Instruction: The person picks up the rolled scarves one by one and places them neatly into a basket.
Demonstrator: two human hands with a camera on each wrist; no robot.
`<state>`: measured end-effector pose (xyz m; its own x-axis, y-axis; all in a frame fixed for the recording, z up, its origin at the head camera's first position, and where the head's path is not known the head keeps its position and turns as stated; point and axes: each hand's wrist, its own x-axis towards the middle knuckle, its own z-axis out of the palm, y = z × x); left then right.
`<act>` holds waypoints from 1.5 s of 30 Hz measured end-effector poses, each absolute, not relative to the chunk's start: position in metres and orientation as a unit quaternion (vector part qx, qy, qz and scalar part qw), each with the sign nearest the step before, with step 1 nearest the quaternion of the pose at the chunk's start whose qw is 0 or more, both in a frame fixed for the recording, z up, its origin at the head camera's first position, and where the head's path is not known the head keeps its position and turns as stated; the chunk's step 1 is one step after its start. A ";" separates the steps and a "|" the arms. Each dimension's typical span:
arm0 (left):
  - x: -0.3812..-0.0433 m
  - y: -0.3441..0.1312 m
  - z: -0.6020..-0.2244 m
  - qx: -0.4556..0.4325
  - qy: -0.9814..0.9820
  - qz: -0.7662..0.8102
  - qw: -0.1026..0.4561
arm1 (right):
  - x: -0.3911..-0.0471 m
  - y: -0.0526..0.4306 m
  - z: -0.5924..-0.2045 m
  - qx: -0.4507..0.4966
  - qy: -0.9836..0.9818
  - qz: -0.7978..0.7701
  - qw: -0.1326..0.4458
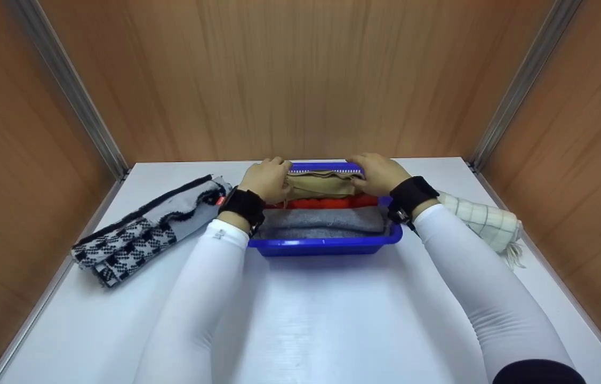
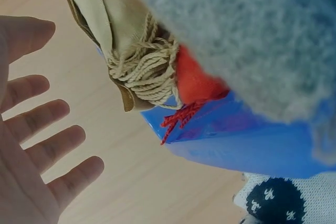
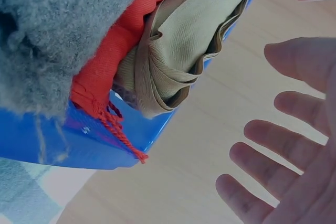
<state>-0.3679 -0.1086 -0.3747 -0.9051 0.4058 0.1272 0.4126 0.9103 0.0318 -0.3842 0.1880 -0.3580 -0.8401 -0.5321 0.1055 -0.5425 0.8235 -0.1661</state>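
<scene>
A blue basket (image 1: 327, 243) holds three folded scarves in rows. The fuzzy grey scarf (image 1: 327, 220) lies nearest me, a red scarf (image 1: 332, 203) with twisted fringe is in the middle, and a tan scarf (image 1: 324, 185) is at the back. My left hand (image 1: 267, 180) is at the tan scarf's left end, fingers spread and straight in the left wrist view. At its right end is my right hand (image 1: 381, 175), its fingers (image 3: 275, 142) likewise extended. Both wrist views show a gap between the fingers and the tan scarf.
To the left lies a folded black, white and grey patterned scarf (image 1: 151, 229) on the white table (image 1: 300, 309). A cream checked scarf (image 1: 484, 216) with fringe lies to the right, partly behind my right forearm. Wood-grain panels (image 1: 300, 80) enclose the back and sides.
</scene>
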 end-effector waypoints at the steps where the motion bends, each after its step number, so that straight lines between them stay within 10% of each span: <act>1: -0.368 -0.109 -0.375 -0.211 -0.975 -0.030 0.062 | -0.383 0.189 -0.358 0.281 -0.954 0.098 0.028; 45: -0.301 -0.146 -0.401 -0.227 -0.967 -0.040 0.106 | -0.331 0.176 -0.384 0.311 -0.940 0.139 0.036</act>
<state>-0.3009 -0.1465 -0.4013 -0.8738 0.4314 0.2242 0.4486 0.8932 0.0297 -0.3314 0.1761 -0.3840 -0.8039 -0.5746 0.1535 -0.5944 0.7681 -0.2381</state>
